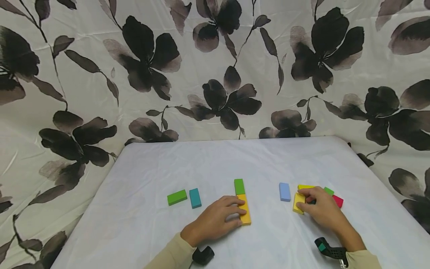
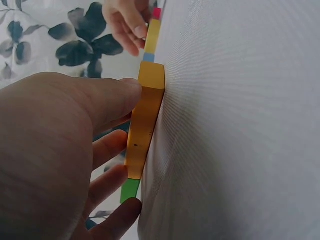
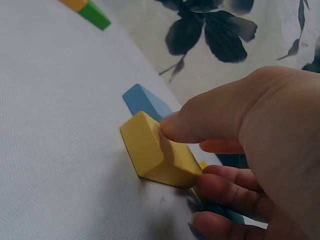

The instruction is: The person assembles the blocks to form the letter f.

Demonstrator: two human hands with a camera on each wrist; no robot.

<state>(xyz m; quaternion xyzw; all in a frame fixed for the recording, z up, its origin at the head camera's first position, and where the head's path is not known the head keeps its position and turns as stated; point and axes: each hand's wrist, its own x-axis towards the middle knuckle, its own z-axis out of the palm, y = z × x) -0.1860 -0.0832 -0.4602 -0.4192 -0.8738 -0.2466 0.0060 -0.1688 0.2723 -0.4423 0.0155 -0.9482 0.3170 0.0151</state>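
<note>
My left hand [image 1: 220, 216] rests with its fingers and thumb against an orange block strip [image 1: 245, 210], fingers loosely spread and not wrapped round it. A green block [image 1: 239, 186] lines up end to end with the strip's far end. To the right, my right hand [image 1: 319, 209] pinches a yellow block [image 1: 298, 203] between thumb and fingers. In the right wrist view the thumb lies on the upper face of this yellow block [image 3: 157, 150], fingertips at its far end. A blue block [image 1: 284, 192] lies just left of it.
Behind and under the right hand sit another yellow block [image 1: 305, 186], a green block [image 1: 329, 191], a red block [image 1: 337, 201] and a dark teal one, partly hidden. On the left lie a green block [image 1: 177, 197] and a teal block [image 1: 195, 198]. A white cloth covers the table [image 1: 151, 164].
</note>
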